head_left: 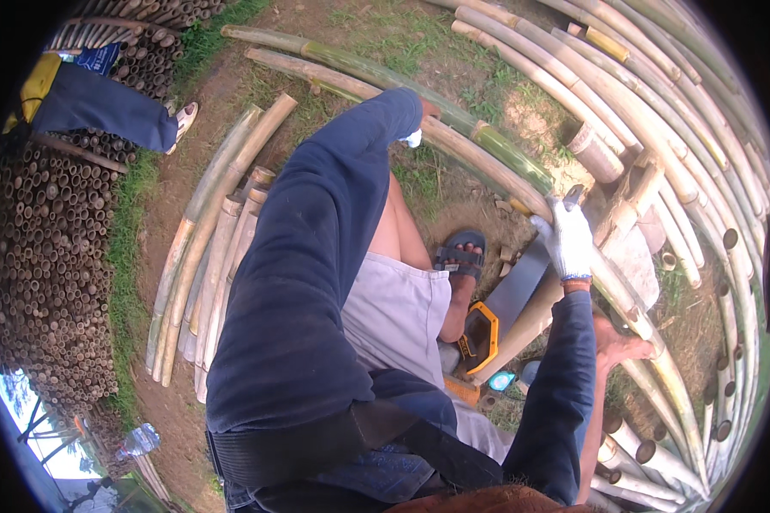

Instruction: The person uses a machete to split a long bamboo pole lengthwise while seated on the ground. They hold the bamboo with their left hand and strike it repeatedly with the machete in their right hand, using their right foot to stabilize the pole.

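My right hand (pixel 571 238), in a white knitted glove, rests on a long tan bamboo pole (pixel 488 173). Its fingers are closed around a small dark-grey object (pixel 575 195) whose kind I cannot make out. My left arm reaches far along the same pole. My left hand (pixel 414 138) is mostly covered by the navy sleeve, with only a bit of white glove showing, so its fingers are hidden. Beside the tan pole lies a green bamboo pole (pixel 509 152). A handsaw (pixel 520 286) with a yellow and black handle leans between my legs, left of my right forearm.
My bare right foot (pixel 624 344) presses near the pole's lower part; my left foot wears a sandal (pixel 459 252). Bamboo poles (pixel 218 222) lie at left, and more (pixel 684 162) curve along the right. A cut bamboo stack (pixel 47 256) stands far left, near another person's leg (pixel 111 109).
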`<move>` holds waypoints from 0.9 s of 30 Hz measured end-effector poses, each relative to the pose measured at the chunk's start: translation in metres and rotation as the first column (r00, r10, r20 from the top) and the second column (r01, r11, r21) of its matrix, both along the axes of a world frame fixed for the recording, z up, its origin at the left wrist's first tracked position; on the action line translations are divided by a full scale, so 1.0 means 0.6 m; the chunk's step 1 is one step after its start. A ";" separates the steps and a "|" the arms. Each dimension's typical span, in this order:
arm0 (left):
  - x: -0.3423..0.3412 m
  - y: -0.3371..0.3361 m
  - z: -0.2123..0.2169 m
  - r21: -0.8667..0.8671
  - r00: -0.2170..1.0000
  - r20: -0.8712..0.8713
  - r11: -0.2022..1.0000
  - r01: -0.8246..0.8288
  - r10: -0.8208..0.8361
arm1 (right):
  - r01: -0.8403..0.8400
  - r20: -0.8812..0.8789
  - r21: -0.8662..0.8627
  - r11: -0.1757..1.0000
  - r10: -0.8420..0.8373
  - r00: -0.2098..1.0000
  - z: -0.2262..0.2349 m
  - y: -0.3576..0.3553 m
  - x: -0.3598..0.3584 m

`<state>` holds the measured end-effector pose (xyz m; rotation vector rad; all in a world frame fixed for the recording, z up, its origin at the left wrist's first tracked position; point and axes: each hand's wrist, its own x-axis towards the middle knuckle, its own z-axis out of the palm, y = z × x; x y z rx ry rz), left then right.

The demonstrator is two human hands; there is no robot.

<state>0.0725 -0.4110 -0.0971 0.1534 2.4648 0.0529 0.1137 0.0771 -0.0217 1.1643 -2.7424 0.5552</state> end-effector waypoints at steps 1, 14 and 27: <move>0.005 -0.004 0.000 0.046 0.999 0.004 0.998 0.032 -0.032 | -0.009 0.000 0.003 1.000 0.009 1.000 -0.005 -0.005 0.003; -0.031 0.330 0.101 0.336 0.890 -0.193 0.824 0.456 -0.413 | 0.006 -0.110 -0.067 0.998 -0.014 0.994 -0.018 0.074 -0.019; -0.020 0.533 0.096 0.163 0.948 -0.171 0.941 0.297 -0.269 | 0.185 -0.122 -0.040 0.982 -0.189 0.974 -0.031 0.246 0.009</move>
